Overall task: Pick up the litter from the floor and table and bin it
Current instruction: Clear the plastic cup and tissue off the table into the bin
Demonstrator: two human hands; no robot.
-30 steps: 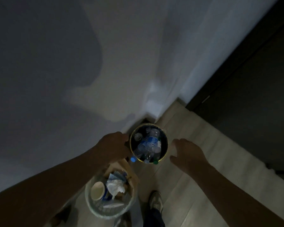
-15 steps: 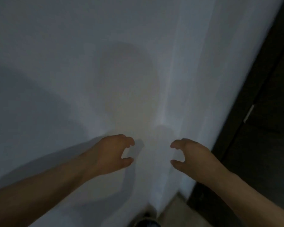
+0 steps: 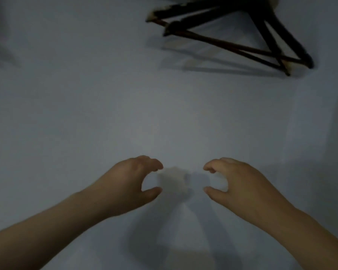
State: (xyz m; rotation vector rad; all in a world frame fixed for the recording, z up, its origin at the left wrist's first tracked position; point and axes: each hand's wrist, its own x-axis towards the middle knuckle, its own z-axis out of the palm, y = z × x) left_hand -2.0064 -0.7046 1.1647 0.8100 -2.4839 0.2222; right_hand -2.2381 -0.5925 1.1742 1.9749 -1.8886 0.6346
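Note:
My left hand [image 3: 129, 184] and my right hand [image 3: 240, 184] are raised side by side in front of a pale wall [image 3: 105, 104]. Each has its fingers curved loosely toward its thumb, and neither holds anything. A gap about a hand wide separates them. Their shadows fall on the wall between and below them. No litter and no bin are in view.
Several dark wooden clothes hangers [image 3: 238, 36] hang against the wall at the upper right. A darker strip of wall [image 3: 320, 152] runs down the right side.
The view has swung up from the floor with its two bins to the wall. Both hands rose, stayed empty and kept their loose curl. The hangers came into view.

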